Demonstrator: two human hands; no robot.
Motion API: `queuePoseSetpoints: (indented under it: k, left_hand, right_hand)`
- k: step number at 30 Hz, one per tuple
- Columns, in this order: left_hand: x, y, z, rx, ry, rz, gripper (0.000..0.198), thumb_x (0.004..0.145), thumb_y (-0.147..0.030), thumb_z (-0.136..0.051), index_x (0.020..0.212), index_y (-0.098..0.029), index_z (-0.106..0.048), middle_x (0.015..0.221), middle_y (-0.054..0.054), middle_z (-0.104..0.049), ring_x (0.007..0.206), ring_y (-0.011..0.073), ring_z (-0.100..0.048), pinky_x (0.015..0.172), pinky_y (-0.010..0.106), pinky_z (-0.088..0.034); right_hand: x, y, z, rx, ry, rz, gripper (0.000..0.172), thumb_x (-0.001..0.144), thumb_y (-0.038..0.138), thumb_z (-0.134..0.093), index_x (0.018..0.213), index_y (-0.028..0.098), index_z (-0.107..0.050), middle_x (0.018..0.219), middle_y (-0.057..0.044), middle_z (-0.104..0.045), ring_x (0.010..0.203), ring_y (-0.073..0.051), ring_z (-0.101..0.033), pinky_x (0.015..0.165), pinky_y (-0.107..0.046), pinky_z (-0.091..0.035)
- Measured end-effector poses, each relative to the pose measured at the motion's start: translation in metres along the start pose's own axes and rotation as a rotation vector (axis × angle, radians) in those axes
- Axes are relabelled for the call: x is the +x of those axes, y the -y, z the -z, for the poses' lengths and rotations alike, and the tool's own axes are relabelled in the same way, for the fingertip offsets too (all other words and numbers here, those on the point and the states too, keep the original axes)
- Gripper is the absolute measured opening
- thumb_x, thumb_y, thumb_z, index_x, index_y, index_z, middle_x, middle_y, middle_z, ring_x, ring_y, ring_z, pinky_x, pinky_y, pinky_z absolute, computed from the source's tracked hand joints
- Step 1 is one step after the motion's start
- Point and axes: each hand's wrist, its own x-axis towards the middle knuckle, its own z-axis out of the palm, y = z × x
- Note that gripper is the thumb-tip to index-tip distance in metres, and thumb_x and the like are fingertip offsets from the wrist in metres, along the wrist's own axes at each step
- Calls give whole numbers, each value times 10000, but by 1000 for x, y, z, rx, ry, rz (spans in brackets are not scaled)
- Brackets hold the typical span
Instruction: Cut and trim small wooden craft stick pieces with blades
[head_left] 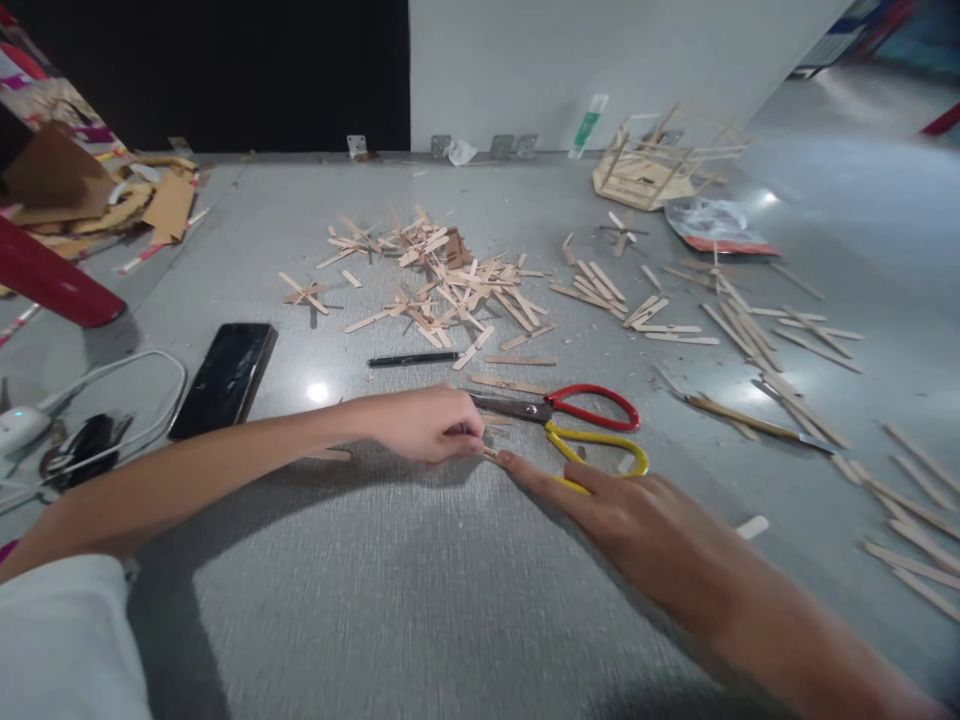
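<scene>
My left hand (pixel 426 423) lies curled on the grey floor, its fingertips pinched on a small wooden stick piece (pixel 489 453). My right hand (pixel 600 500) reaches in from the right with fingers stretched flat, its index fingertip touching the same piece. Scissors with one red and one yellow handle (pixel 577 420) lie just behind both hands, blades pointing left toward my left hand. A black pen (pixel 412 359) rests a little further back.
A heap of wooden craft sticks (pixel 442 280) spreads across the floor behind, with more sticks (pixel 750 330) to the right. A stick-built frame (pixel 652 165) stands near the wall. A phone (pixel 223 378) and white cable (pixel 112 400) lie left; cardboard scraps (pixel 97 200) sit far left.
</scene>
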Motion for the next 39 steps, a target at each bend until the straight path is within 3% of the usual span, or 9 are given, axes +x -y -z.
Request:
queuePoseSetpoints:
  k: [3,7,10,14,18,24,30,35,39]
  left_hand:
    - [-1,-2,0,-34,2,49,363,971,-213,-476,610,-181,-460,510,-10,-584,462,104,-560,548,221,-420]
    - [-2,-5,3,-132,31,156,314,986,-224,-444,687,-174,-527,509,-30,-591,369,85,-510,490,210,-409]
    - [-5,-15,4,-79,-86,127,354,994,-210,-422,659,-168,-529,489,-35,-567,394,81,-513,531,211,-409]
    - [-10,-35,-1,145,-311,30,351,980,-144,-424,643,-167,-516,483,-60,-471,438,72,-415,562,230,-337]
    - [-15,-45,-6,257,-363,55,348,1024,-231,-416,702,-170,-535,506,-70,-397,452,84,-333,528,251,-276]
    - [-20,-51,-5,220,-460,-65,329,1022,-213,-417,737,-160,-573,542,-59,-486,470,66,-387,531,203,-326]
    - [-23,-52,-22,539,-669,-123,357,1045,-230,-401,754,-159,-596,531,-55,-473,452,80,-360,478,231,-266]
    - [-24,-51,-29,732,-757,-106,415,1081,-272,-331,766,-158,-575,539,-37,-524,446,90,-400,478,254,-284]
    - [-23,-53,-32,808,-836,-149,398,1075,-232,-329,752,-164,-550,528,-46,-526,437,80,-402,476,246,-287]
  right_hand:
    - [2,16,5,-155,5,21,786,751,-55,-470,1497,193,-470,840,-40,-709,495,-153,-633,437,-269,-482]
    - [2,34,2,-102,-67,-125,626,881,18,-449,1483,191,-476,853,-59,-720,535,-188,-664,414,-285,-465]
    - [4,31,3,284,-87,-389,356,1043,249,-366,1322,209,-584,925,-75,-744,688,-204,-717,526,-301,-528]
    - [8,20,15,1021,207,-613,400,1025,556,-361,943,222,-565,728,-17,-664,576,-165,-649,502,-283,-514]
    - [7,19,22,1447,312,-697,481,956,677,-409,1139,236,-470,678,48,-596,423,-106,-522,378,-218,-405]
    - [3,21,31,1310,145,-797,590,879,647,-567,1252,190,-548,600,68,-504,451,-91,-445,424,-219,-394]
    - [1,24,39,1494,230,-705,633,905,723,-447,1229,204,-612,547,75,-474,343,-92,-392,319,-215,-337]
    - [1,36,32,948,-229,-667,378,951,489,-529,1166,222,-689,569,27,-561,450,-140,-517,489,-277,-493]
    - [3,40,35,1322,-24,-652,450,993,571,-430,1137,206,-650,569,53,-527,373,-108,-482,359,-221,-401]
